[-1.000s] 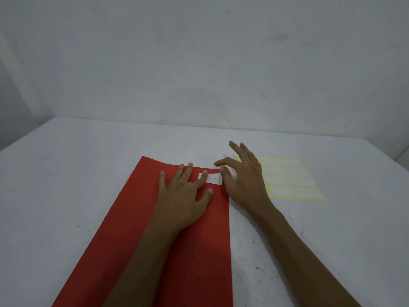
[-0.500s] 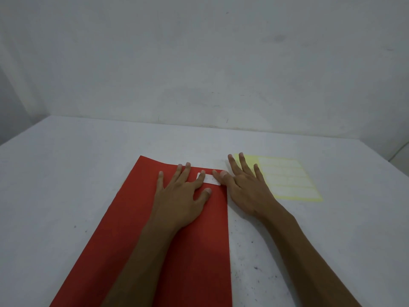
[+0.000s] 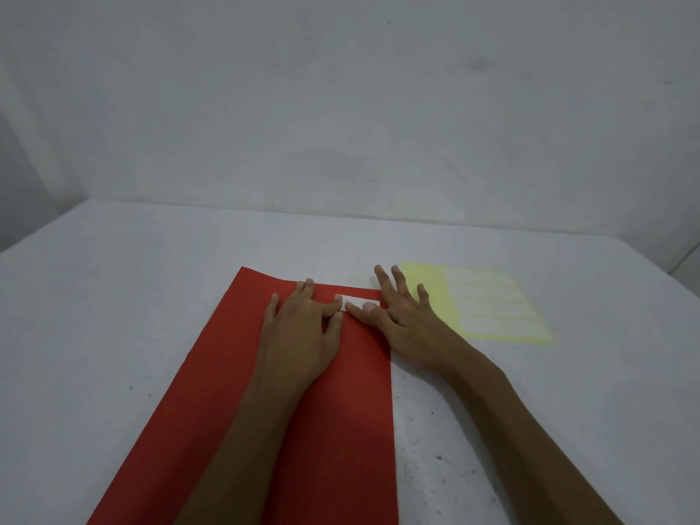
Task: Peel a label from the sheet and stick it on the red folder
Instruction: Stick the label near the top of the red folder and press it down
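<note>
The red folder (image 3: 235, 380) lies flat on the white table, running from the near edge toward the middle. A small white label (image 3: 360, 300) lies on the folder's far right corner. My left hand (image 3: 303, 335) rests flat on the folder, its index fingertip at the label's left end. My right hand (image 3: 401, 320) lies flat with fingers spread, thumb and index finger pressing on the label's right part. The yellow label sheet (image 3: 488, 305) with several white labels lies flat to the right of my right hand.
The white table (image 3: 113, 316) meets a plain grey wall at the back. Its right edge (image 3: 674, 267) shows at the far right. Small dark specks mark the surface near my right forearm.
My right hand has lowered flat and slid left across the label, covering more of it. My left hand has stayed flat on the folder.
</note>
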